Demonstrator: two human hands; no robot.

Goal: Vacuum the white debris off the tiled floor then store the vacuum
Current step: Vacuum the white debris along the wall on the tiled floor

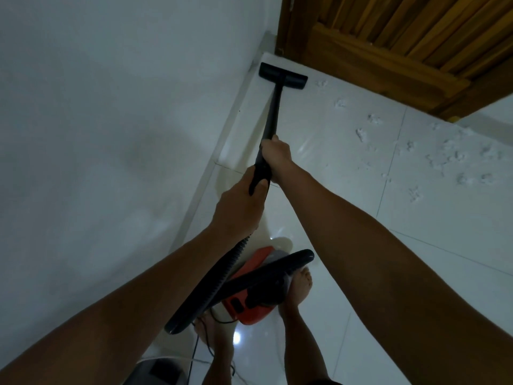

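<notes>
A black vacuum wand (273,107) runs away from me to a flat black floor head (283,75) set in the corner by the wall and door. My right hand (277,151) grips the wand higher up; my left hand (240,207) grips its lower handle end. A black ribbed hose (211,284) drops from the handle to the red and black vacuum body (249,298) on the floor by my bare feet. White debris (449,157) lies scattered over the tiles to the right of the head.
A white wall (111,134) with a skirting strip runs along the left. A wooden door (402,43) closes the far side. A thin black cord (194,351) trails near my feet. The glossy white tiled floor (347,218) extends to the right.
</notes>
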